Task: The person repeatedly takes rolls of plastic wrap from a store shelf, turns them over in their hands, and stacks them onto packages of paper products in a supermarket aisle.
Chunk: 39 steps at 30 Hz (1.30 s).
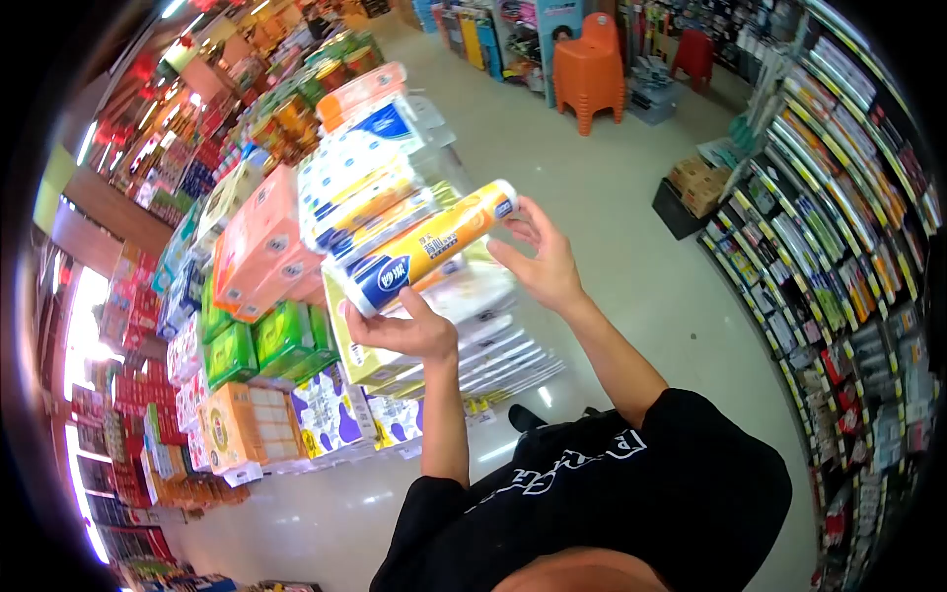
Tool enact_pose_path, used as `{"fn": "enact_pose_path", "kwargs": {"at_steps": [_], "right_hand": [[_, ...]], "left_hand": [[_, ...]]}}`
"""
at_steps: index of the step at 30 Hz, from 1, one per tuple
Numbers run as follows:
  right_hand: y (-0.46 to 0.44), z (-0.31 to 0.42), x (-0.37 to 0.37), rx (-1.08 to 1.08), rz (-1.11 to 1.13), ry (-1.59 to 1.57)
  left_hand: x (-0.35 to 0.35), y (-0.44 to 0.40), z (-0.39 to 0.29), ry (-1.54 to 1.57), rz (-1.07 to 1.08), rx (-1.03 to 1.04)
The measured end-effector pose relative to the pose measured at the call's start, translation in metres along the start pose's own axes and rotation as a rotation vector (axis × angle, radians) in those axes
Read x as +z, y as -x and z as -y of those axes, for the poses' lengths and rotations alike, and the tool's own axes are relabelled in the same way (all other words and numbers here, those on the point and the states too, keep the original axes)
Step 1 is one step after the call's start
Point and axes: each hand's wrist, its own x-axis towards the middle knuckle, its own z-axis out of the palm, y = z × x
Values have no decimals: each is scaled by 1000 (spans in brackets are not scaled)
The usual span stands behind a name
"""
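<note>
A yellow and blue cylindrical roll [429, 245] with printed lettering is held up at a slant between both hands. My left hand [409, 329] grips its lower left end, thumb on the blue label. At the upper right end, my right hand [538, 255] has its fingers curled around the tip. Just behind and beneath the roll stands a stack of white and blue tissue packs [345, 173]. Pale green and white packs [370, 360] are piled below my left hand.
Pink packs [261, 242] and green packs [286, 335] lie left of the roll. Stacked orange stools [589, 74] stand at the top. A black bin with cardboard boxes [698, 187] sits on the floor by a long curved shelf [829, 207] at the right.
</note>
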Motion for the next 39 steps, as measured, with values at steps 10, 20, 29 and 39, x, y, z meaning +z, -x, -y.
{"fn": "enact_pose_path", "kwargs": {"at_steps": [10, 20, 29, 39], "right_hand": [[103, 146, -262, -454, -589, -353], [244, 212, -476, -719, -1149, 51], [270, 214, -579, -710, -1557, 232], [222, 218, -744, -828, -1645, 421]], "left_hand": [[116, 208, -269, 735, 107, -79], [185, 346, -489, 1437, 285, -503], [244, 447, -563, 1538, 521, -693], [370, 539, -644, 1586, 522, -1086]]}}
